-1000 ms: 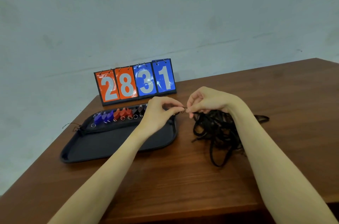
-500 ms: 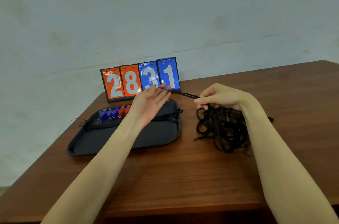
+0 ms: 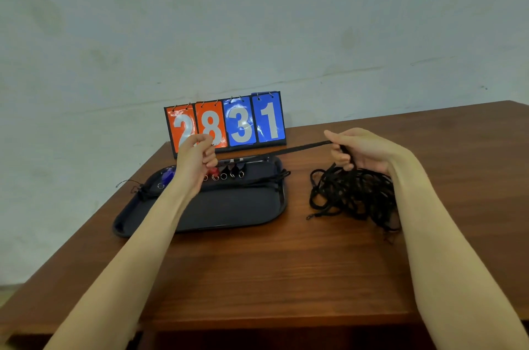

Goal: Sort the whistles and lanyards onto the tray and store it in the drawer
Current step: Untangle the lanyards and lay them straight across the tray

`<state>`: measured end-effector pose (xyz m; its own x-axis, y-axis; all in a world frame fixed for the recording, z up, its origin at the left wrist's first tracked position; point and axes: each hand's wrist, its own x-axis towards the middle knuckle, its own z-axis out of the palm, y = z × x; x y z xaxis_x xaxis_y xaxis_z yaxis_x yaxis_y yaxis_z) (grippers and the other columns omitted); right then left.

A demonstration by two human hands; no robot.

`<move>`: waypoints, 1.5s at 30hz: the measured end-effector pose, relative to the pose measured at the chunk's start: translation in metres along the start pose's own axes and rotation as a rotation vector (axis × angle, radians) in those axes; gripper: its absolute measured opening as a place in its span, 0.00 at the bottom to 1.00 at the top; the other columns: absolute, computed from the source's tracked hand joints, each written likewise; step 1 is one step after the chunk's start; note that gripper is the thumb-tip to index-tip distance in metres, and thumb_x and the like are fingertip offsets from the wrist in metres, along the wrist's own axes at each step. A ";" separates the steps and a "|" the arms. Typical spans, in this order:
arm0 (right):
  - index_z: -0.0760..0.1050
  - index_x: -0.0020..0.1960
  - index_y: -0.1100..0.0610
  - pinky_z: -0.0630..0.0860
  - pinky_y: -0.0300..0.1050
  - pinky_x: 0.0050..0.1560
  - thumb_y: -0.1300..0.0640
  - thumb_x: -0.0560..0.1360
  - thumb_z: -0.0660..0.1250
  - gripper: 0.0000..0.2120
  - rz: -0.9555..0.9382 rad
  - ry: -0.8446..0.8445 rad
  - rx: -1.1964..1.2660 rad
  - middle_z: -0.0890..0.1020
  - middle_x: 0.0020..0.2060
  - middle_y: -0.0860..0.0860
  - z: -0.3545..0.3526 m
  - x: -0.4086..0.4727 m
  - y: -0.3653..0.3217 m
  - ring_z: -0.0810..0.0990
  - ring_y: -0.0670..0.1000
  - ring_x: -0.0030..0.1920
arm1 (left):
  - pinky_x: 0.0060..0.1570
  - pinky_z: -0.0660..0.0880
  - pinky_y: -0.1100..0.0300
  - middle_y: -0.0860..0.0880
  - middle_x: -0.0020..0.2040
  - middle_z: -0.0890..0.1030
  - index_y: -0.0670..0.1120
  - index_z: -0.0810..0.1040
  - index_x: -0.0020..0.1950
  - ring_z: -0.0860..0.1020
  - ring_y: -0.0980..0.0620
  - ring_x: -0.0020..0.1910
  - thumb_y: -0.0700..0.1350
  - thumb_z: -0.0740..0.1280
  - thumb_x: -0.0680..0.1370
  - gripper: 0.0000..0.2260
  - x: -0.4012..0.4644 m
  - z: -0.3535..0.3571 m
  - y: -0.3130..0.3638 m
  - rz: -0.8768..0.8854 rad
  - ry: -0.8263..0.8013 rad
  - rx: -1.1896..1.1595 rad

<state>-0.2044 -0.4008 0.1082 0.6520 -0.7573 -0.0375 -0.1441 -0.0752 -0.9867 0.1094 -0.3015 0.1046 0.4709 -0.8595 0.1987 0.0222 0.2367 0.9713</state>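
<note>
A black tray (image 3: 229, 215) lies on the wooden table, left of centre. Along its far side runs a row of whistles (image 3: 229, 172), blue, red and black, each with a metal ring. One black lanyard (image 3: 217, 185) lies stretched across the tray below them. A tangled pile of black lanyards (image 3: 352, 195) sits on the table to the right of the tray. A single lanyard strap (image 3: 294, 148) is pulled taut between my hands. My left hand (image 3: 196, 160) grips one end above the whistles. My right hand (image 3: 360, 149) grips the strap above the pile.
A flip scoreboard (image 3: 226, 123) showing 2831 stands at the table's far edge behind the tray. The table (image 3: 286, 263) ends at the left beside the tray and at the front near me. A pale wall rises behind.
My left hand has closed on the lanyard's end and drawn it left over the whistles. The strap now runs taut from the pile. My right hand has lifted slightly.
</note>
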 end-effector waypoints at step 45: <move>0.79 0.46 0.52 0.73 0.43 0.40 0.53 0.75 0.69 0.03 -0.268 0.561 -0.844 0.79 0.37 0.46 0.116 0.060 0.041 0.77 0.47 0.39 | 0.42 0.75 0.56 0.46 0.43 0.84 0.44 0.86 0.44 0.79 0.48 0.44 0.44 0.73 0.73 0.05 0.015 -0.176 -0.029 0.120 0.361 1.152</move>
<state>-0.0851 -0.3745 0.0472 0.3316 -0.8248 0.4580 -0.6595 -0.5498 -0.5127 0.2712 -0.2411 0.0562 0.6386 -0.6409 0.4259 -0.7496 -0.3932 0.5324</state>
